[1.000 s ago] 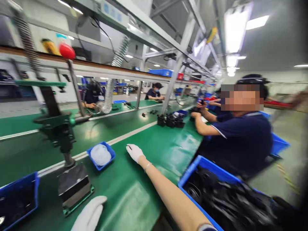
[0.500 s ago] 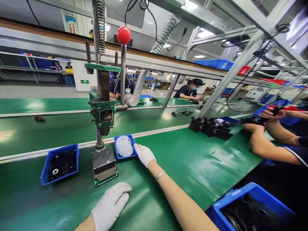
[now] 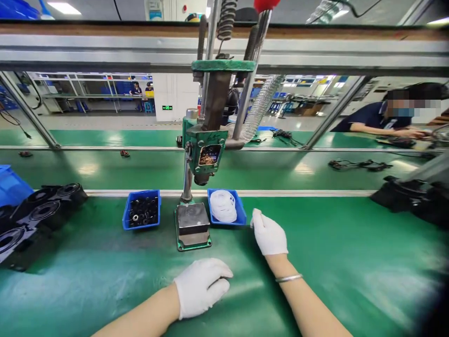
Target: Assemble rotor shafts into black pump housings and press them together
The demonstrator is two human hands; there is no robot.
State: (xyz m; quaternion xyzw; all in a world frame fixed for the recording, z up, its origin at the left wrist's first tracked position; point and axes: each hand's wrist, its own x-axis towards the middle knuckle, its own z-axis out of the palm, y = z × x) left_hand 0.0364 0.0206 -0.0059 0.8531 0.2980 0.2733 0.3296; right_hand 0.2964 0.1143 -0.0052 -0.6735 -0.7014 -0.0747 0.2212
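My left hand, in a white glove, rests low over the green mat in front of the press base. Its fingers reach to the right with the thumb apart, and nothing lies between them. My right hand, also gloved, is just right of a small blue tray and apart from it. Its fingers are curled closed, and whatever they may hold is hidden. White plastic rings fill that tray. The green hand press, with its red-knobbed lever, stands upright above the base.
Left of the press sits a blue tray of small black parts. Black housings crowd the left side, and more black parts lie far right. A metal rail crosses behind the press. A co-worker sits opposite.
The view has swung left, bringing the black housings into sight. My right hand has left the ring tray's edge, and its fingers are now curled. My left hand keeps its shape.
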